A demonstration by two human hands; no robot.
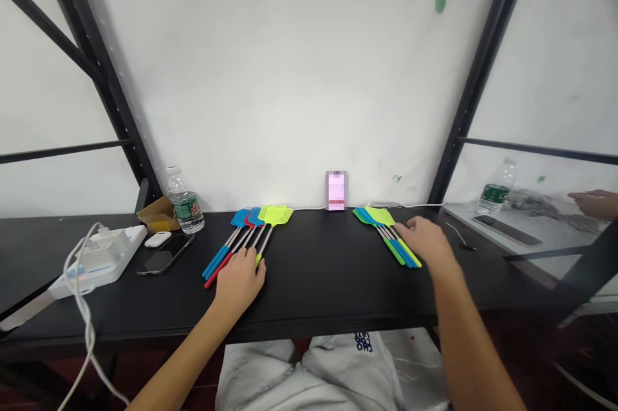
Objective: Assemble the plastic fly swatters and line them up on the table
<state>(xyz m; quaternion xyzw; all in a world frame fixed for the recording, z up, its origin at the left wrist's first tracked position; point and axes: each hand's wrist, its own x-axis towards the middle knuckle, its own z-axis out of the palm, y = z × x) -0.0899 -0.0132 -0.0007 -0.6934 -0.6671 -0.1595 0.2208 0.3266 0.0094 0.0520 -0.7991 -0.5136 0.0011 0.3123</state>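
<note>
Left hand [239, 285], grip unclear, over four fly swatters [255, 216]; right hand [425, 245] open, beside four more [379, 216].

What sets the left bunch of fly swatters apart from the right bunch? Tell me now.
The left bunch of fly swatters includes a red swatter; the right bunch shows only blue and green ones. The left bunch's handles slant left, the right bunch's right. Both lie flat on the black tabletop.

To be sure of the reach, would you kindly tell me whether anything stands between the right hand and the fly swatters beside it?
Nothing visible does: the right hand is just beside the green and blue fly swatters, at their handles.
</note>
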